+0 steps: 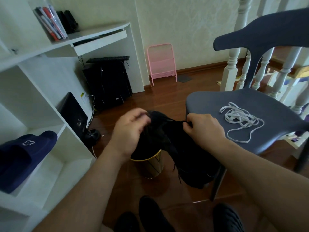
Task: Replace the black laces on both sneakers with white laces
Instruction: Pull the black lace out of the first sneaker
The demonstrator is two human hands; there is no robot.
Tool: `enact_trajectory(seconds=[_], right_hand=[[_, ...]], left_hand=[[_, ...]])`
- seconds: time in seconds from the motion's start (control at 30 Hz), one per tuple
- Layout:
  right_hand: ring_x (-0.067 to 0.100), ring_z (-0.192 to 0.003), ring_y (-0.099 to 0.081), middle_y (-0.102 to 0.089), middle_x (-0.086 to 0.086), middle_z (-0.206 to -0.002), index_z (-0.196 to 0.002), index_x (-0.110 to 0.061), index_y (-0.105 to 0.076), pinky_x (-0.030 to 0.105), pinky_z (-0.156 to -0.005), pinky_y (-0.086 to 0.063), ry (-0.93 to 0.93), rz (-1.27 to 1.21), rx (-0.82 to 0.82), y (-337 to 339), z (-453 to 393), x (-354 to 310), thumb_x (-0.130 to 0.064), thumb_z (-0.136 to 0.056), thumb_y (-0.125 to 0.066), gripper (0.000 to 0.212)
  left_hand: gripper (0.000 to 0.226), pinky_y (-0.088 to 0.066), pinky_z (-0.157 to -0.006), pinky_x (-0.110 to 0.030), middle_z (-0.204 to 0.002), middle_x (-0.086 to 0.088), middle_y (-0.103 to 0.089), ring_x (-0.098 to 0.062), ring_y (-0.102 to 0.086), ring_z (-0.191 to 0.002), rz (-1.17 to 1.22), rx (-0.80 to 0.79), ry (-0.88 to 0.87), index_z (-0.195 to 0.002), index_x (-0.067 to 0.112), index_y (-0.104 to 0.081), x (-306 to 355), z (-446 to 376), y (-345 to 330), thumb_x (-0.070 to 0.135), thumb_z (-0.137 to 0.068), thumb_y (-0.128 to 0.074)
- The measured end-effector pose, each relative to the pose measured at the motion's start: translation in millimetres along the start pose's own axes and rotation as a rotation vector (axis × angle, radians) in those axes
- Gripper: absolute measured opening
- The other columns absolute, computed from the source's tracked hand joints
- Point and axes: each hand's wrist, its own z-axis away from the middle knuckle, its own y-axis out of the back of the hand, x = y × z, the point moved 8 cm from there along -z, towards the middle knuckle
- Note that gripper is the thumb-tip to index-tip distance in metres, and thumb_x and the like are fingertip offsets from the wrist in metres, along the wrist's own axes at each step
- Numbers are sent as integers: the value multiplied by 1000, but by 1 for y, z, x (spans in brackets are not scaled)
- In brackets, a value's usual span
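Our right-hand fingers (188, 123) are curled and pinching a thin black shoelace (177, 121) drawn taut from the top of a black fabric sneaker (184, 148). The right hand (204, 129) sits just above the front edge of a grey plastic chair (217, 101). Our left-hand fingers (143, 119) are bent over the sneaker's upper end, gripping it; they are blurred, so we cannot tell whether they also catch the lace. The left hand (130, 133) steadies the shoe in mid-air, toe end hanging down toward us, with frayed lace ends dangling near its lower part.

We judge the step in hand to be drawing the black lace out of the eyelets. To do it well, we would keep the left grip firm close to the eyelet row, pull with the right hand along the line of the lace and not across it, and free one crossing at a time so nothing snags.

Outward from the hands: a tangled bundle of flat white laces (240, 119) lies on the chair seat, just beyond the right hand and untouched. Below the sneaker stands a gold metal bin (153, 166) on the brown wooden floor (167, 94). Dark shapes at the bottom edge may be footwear; we cannot tell whether one is the second sneaker. To the left, a white shelf unit (50, 118) holds a navy slipper (21, 156).
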Motion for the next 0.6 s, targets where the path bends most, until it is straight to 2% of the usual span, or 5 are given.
enact_trajectory(seconds=[0.1,0.2,0.3,0.43,0.6], right_hand=[[35,-82,-57,-64,9,-91,-93,-20,-60,39,-65,-44,-40,-12,-89,-9,-6,14,-53,-100,-55,34],[32,-88,-62,-66,3,-93,-97,-27,-67,38,-68,-47,51,-17,-132,-14,-2,0,-58,-98,-57,33],[30,-87,-64,-66,-2,-91,-101,-28,-70,34,-64,-44,142,52,-117,-10,5,-20,-48,-103,-52,27],[28,-78,-54,-45,-8,-80,-103,-26,-60,35,-60,-37,170,100,-96,-6,9,-35,-44,-108,-43,25],[29,-85,-61,-48,-8,-87,-102,-25,-49,37,-63,-39,279,135,-83,-2,23,-60,-43,-109,-38,22]], left_hand=[[25,-36,-52,-24,-69,2,-64,-12,-52,-61,507,316,-147,-78,19,-65,16,2,45,21,-91,-44],[15,-52,-74,-33,-66,0,-64,-21,-65,-74,605,377,-130,-72,19,-52,10,-1,55,20,-86,-47],[16,-54,-72,-46,-65,4,-47,-19,-56,-58,304,334,92,-81,23,-52,-11,-4,33,13,-88,-62],[56,-56,-75,-28,-101,11,-59,-10,-66,-91,-435,95,115,-133,44,-43,-17,-5,-4,35,-89,-78],[29,-59,-69,-38,-104,17,-60,-13,-63,-91,-939,-40,-35,-105,49,-48,-21,-3,-31,57,-90,-71]])
